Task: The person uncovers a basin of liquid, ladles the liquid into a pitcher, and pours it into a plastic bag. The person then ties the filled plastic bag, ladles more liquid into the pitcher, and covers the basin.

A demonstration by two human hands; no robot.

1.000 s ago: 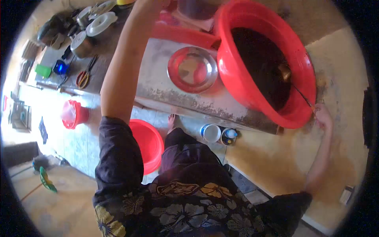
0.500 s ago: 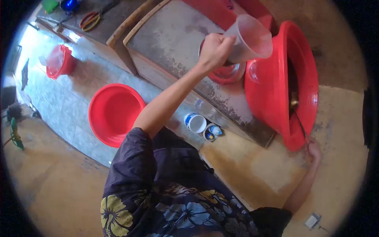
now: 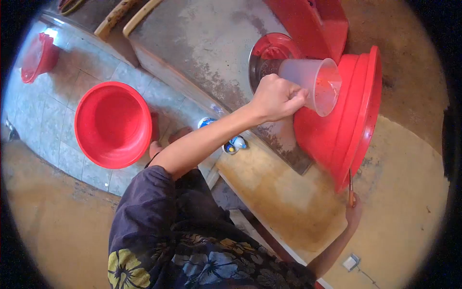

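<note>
My left hand (image 3: 280, 98) is closed round the handle of a clear plastic jug (image 3: 313, 83), which is tilted on its side above a round metal plate (image 3: 260, 67). Just right of the jug stands a large red basin (image 3: 337, 123), seen from its outer side, so its contents are hidden. At the basin's lower rim, my right hand (image 3: 354, 212) grips the handle of a ladle (image 3: 351, 192). The ladle's other end is out of sight behind the rim.
A red tub (image 3: 113, 124) and a smaller red bucket (image 3: 40, 59) stand on the tiled floor. Small containers (image 3: 234, 144) sit beside the worn counter (image 3: 202, 53). Another red container (image 3: 313, 24) is at the top.
My left arm has come down from the top with the clear jug in hand. The view has swung, hiding the big basin's dark contents. My right hand keeps its hold on the ladle.
</note>
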